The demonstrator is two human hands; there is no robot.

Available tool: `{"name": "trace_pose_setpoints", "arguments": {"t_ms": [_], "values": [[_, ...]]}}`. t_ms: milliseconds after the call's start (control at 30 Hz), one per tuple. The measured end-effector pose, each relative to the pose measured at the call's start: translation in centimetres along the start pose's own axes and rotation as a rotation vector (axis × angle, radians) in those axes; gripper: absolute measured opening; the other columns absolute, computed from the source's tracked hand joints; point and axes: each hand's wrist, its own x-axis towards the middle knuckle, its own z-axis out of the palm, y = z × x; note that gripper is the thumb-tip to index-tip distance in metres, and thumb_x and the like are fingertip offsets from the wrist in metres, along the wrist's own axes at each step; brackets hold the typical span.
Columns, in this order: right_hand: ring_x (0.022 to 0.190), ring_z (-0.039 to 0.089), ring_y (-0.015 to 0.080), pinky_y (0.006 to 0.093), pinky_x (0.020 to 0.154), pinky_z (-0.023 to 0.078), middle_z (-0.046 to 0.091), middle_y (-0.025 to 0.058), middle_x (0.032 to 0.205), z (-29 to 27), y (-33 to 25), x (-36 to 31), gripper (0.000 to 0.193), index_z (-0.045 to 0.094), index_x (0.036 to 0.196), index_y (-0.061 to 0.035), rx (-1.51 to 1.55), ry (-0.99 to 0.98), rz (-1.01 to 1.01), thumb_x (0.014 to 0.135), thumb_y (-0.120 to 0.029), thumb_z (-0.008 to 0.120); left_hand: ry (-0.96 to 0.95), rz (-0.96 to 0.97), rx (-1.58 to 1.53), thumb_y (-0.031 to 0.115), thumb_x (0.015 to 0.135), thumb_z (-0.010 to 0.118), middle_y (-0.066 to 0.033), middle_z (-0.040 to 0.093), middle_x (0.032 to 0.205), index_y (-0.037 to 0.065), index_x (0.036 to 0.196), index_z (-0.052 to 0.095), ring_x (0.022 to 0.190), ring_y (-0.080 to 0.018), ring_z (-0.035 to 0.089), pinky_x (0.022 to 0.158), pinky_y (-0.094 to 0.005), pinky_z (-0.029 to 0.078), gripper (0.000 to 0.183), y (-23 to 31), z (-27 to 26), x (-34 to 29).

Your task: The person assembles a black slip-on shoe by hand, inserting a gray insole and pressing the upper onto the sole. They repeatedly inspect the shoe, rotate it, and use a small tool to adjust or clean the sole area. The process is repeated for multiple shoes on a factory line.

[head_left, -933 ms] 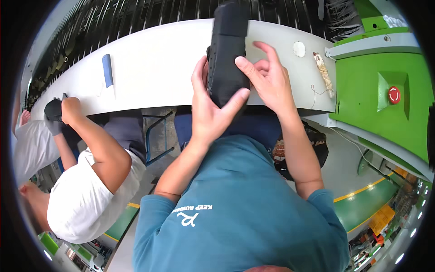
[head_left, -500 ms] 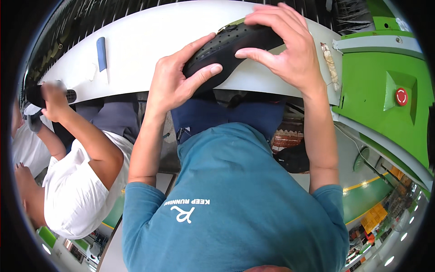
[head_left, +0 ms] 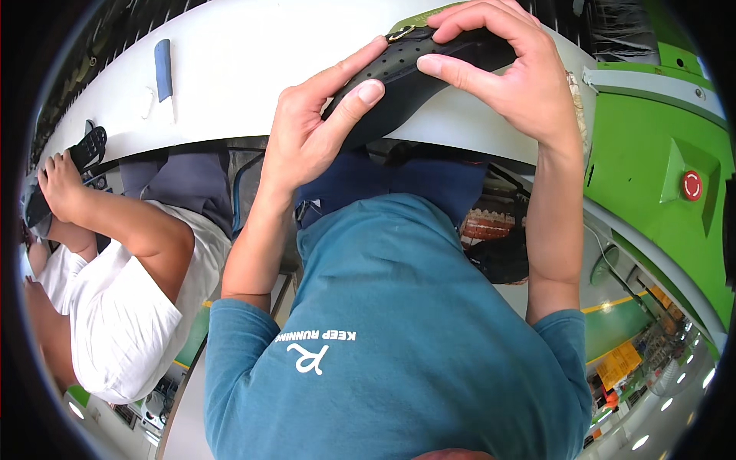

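Observation:
A black sandal (head_left: 399,96) with rows of small holes, a metal buckle and an olive-green strip along its far edge is raised over the white table. My left hand (head_left: 318,115) grips its left end, thumb on the near side and fingers on the far side. At the right end, my right hand (head_left: 510,65) holds it, fingers curled over the top and thumb pressed on the near side. The undersides of my fingers are partly hidden.
A blue-handled knife (head_left: 162,73) lies at left on the white table (head_left: 238,77). A co-worker in a white shirt (head_left: 134,322) holds black footwear (head_left: 88,149). At right stands a green machine (head_left: 636,146) with a red button (head_left: 691,185), beside a pale wrapped stick (head_left: 576,103).
Both my hands and the sandal have shifted slightly right and up in the picture. The co-worker's hand has moved left and lower with the black footwear.

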Motion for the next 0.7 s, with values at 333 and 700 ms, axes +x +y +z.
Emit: {"name": "trace_pose_setpoints", "arguments": {"t_ms": [333, 700], "values": [[0.093, 0.07, 0.0233, 0.0381, 0.092, 0.05, 0.078, 0.0029, 0.096, 0.7, 0.1, -0.7, 0.031, 0.075, 0.093, -0.009, -0.107, 0.066, 0.017, 0.075, -0.02, 0.098, 0.147, 0.181, 0.423, 0.022, 0.102, 0.079, -0.0188, 0.083, 0.1, 0.004, 0.133, 0.079, 0.079, -0.0291, 0.081, 0.073, -0.0343, 0.062, 0.037, 1.5, 0.7, 0.8], [0.105, 0.072, 0.028, 0.0402, 0.099, 0.053, 0.079, 0.0077, 0.111, -0.6, 1.5, -1.1, 0.035, 0.077, 0.101, -0.0065, 0.048, 0.078, -0.11, 0.076, -0.016, 0.099, 0.135, 0.24, 0.489, 0.039, 0.087, 0.094, -0.0173, 0.084, 0.099, 0.004, 0.129, 0.081, 0.084, -0.0258, 0.084, 0.073, -0.0333, 0.065, 0.056, 0.7, -0.2, 2.4]]}}
